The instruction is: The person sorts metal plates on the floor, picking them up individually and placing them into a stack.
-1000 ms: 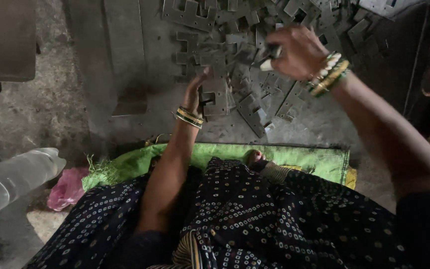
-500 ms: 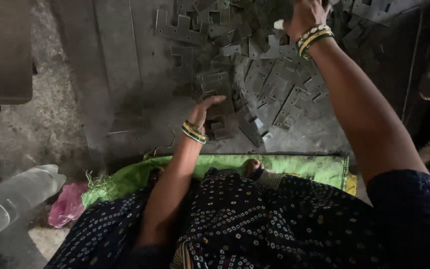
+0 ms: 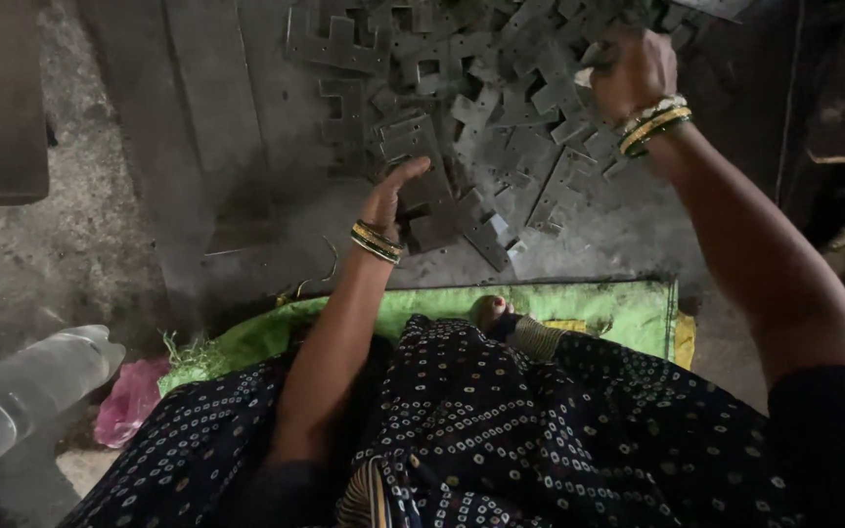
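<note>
Sitting on a green mat [image 3: 628, 308], the person faces a heap of flat grey metal plates [image 3: 501, 147] on the floor [image 3: 198, 147]. The right hand [image 3: 633, 68], further out than before, is closed on something pale. The left hand [image 3: 388, 196] still rests open on one plate [image 3: 432, 191].
</note>
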